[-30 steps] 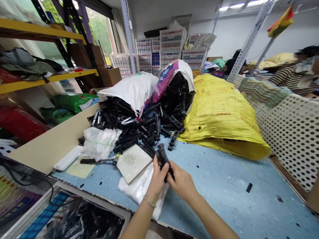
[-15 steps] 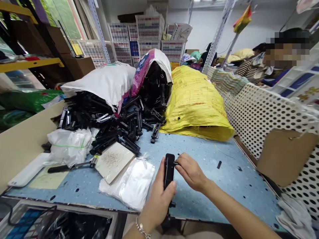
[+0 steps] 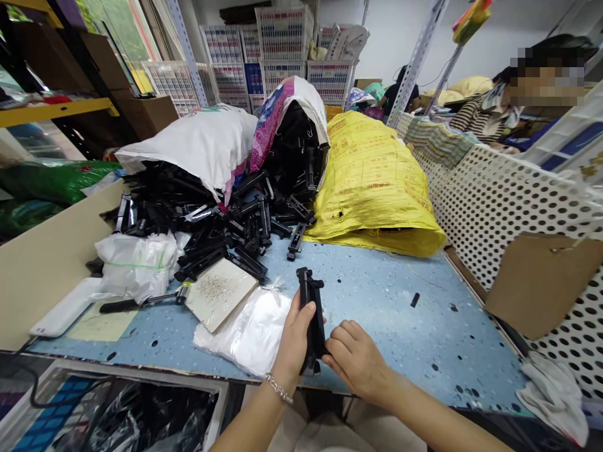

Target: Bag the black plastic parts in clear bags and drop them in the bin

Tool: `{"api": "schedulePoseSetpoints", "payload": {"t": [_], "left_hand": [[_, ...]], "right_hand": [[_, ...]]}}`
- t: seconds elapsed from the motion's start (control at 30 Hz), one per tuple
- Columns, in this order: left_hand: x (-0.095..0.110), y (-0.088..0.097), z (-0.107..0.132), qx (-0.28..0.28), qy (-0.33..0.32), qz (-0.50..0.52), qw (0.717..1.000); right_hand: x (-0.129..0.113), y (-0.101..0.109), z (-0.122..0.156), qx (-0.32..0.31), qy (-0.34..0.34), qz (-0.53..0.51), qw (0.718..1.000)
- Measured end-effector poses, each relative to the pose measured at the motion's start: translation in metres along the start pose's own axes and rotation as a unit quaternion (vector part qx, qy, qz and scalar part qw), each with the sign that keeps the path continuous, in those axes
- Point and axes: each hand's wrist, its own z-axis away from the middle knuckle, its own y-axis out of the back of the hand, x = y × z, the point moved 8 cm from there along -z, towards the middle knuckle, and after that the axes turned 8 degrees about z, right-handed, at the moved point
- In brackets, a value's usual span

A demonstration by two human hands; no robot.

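My left hand [image 3: 296, 336] is wrapped round a long black plastic part [image 3: 311, 314], held nearly upright over the table's front edge. Small knobs stick out at its top and a frame-like body runs down its length. At its lower right side, the curled fingers of my right hand [image 3: 355, 361] grip the part; what lies under the fingertips is hidden. Left of my hands lies a stack of white plastic bags [image 3: 257, 329]. A beige board [image 3: 219, 289] with many tiny pieces scattered on it rests partly over the bags.
Similar black parts [image 3: 235, 232] spill from white sacks [image 3: 188, 141] at the back left. A yellow sack [image 3: 377, 182] lies at the back right, beside a perforated white panel [image 3: 494, 207]. A black-handled tool [image 3: 117, 306] lies left. A person [image 3: 485, 119] sits beyond the panel.
The black part has been turned, so a different side with knobs now faces me. My right hand has moved from its upper right side down to its lower end. The view has shifted slightly.
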Motion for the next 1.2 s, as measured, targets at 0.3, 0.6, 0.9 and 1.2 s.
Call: {"api": "schedulePoseSetpoints", "payload": {"t": [0.3, 0.6, 0.9, 1.2], "left_hand": [[-0.075, -0.024, -0.025, -0.007, -0.061, -0.195, 0.979], [-0.05, 0.013, -0.057, 0.067, -0.119, -0.122, 0.983], [0.01, 0.016, -0.073, 0.011, -0.02, 0.097, 0.995], [-0.007, -0.015, -0.026, -0.007, 0.077, 0.15, 0.986]], "right_hand": [[0.13, -0.033, -0.121, -0.053, -0.363, -0.152, 0.918], [0.162, -0.088, -0.178, -0.087, -0.42, -0.185, 0.884], [0.081, -0.031, -0.085, 0.053, -0.142, -0.219, 0.964], [0.079, 0.019, -0.092, 0.133, 0.007, -0.066, 0.989]]}}
